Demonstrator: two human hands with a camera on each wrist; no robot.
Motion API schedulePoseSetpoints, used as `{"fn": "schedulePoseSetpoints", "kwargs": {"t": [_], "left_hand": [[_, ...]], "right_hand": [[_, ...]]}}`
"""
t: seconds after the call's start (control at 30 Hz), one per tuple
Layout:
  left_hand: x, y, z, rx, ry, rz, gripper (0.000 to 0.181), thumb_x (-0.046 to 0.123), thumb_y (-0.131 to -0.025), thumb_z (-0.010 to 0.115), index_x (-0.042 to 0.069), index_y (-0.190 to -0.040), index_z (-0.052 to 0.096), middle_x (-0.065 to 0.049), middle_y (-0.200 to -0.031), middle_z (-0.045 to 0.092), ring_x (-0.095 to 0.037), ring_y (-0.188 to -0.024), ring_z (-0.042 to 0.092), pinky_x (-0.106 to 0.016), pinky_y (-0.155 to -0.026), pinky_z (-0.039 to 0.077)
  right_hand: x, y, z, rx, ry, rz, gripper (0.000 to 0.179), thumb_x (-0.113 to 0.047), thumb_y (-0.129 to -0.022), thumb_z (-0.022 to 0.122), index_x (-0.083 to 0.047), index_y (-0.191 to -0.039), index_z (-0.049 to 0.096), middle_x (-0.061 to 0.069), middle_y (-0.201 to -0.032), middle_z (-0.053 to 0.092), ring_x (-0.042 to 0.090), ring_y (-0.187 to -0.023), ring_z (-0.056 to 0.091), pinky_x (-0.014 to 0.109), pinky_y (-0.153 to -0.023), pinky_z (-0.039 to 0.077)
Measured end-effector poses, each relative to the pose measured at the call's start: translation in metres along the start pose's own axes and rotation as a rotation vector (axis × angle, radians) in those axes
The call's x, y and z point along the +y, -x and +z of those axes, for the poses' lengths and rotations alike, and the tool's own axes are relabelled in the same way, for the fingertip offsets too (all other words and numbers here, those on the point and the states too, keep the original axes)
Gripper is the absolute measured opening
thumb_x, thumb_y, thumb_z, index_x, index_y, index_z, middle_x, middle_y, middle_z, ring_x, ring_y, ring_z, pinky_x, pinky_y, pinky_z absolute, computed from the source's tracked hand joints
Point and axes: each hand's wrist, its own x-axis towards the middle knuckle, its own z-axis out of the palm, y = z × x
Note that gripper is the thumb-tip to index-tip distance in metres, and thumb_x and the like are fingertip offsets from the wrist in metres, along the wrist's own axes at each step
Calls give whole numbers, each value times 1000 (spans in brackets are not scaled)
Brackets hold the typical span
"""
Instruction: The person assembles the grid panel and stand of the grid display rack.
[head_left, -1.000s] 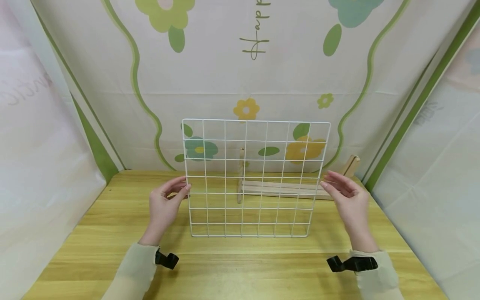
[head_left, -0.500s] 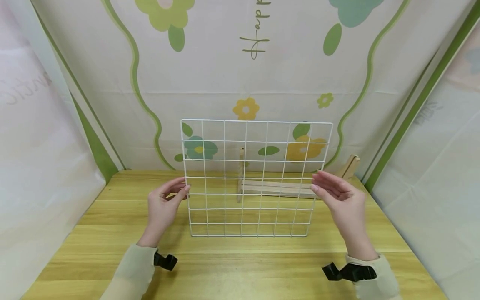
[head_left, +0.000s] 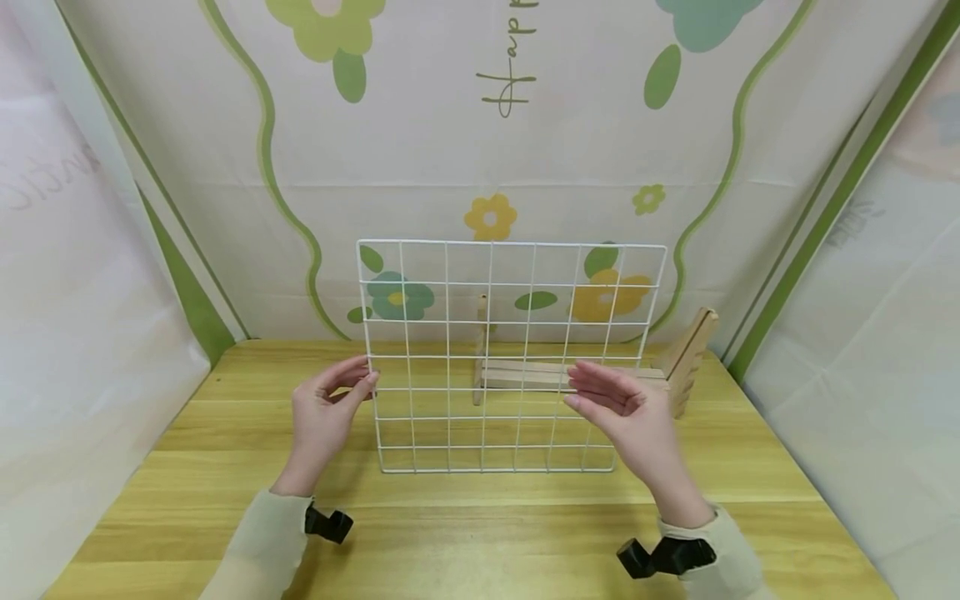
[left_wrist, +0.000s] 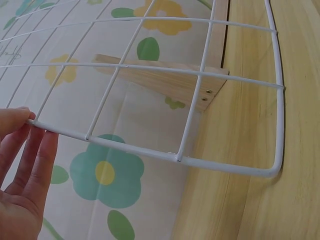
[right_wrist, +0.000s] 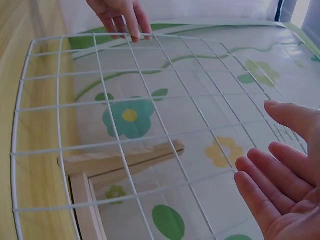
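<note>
A white wire grid panel [head_left: 519, 417] stands nearly upright, its lower edge on the wooden table. My left hand [head_left: 324, 410] pinches its left side rod between thumb and fingers; the left wrist view shows the fingertips [left_wrist: 46, 145] against the rod. In front of the right part of the panel is my right hand [head_left: 633, 421], palm turned left, fingers extended and slightly bent. Nothing is held in it, and the right wrist view shows its fingers [right_wrist: 260, 195] apart from the wires. Behind the panel lies a wooden stand [head_left: 686, 358], partly seen through the mesh.
The wooden table [head_left: 480, 542] extends in front of the panel. A white cloth backdrop [head_left: 420, 142] with printed flowers rises at the back, and cloth sides [head_left: 82, 275] stand left and right. Each wrist wears a black strap mount [head_left: 678, 554].
My right hand has moved left from the panel's right edge to a place in front of the mesh. The left hand keeps its pinch, and the panel has barely shifted.
</note>
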Motion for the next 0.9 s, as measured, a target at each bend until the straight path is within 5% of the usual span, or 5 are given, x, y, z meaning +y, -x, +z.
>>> {"fn": "schedulePoseSetpoints", "kwargs": {"t": [0.23, 0.57, 0.9], "left_hand": [[-10, 0, -3, -18, 28, 40, 20, 4, -92, 76, 2, -112, 76, -12, -96, 75, -15, -74, 72, -26, -72, 62], [-10, 1, -5, -19, 25, 52, 20, 5, -91, 78, 5, -111, 77, -8, -95, 76, -17, -75, 72, -27, -72, 62], [-10, 2, -6, -29, 4, 64, 20, 6, -92, 77, 3, -112, 76, -9, -97, 76, -15, -76, 72, -26, -73, 62]], "right_hand": [[7, 1, 18, -64, 0, 42, 46, -3, -87, 81, -6, -131, 67, 12, -123, 70, 30, -111, 68, 36, -92, 57], [11, 0, 40, -146, 9, 76, 66, -13, -91, 79, -13, -151, 49, 6, -142, 59, 32, -125, 59, 36, -102, 50], [16, -7, 63, -19, 67, 36, 59, -1, -89, 79, -2, -143, 55, 16, -131, 65, 32, -117, 64, 40, -100, 52]]}}
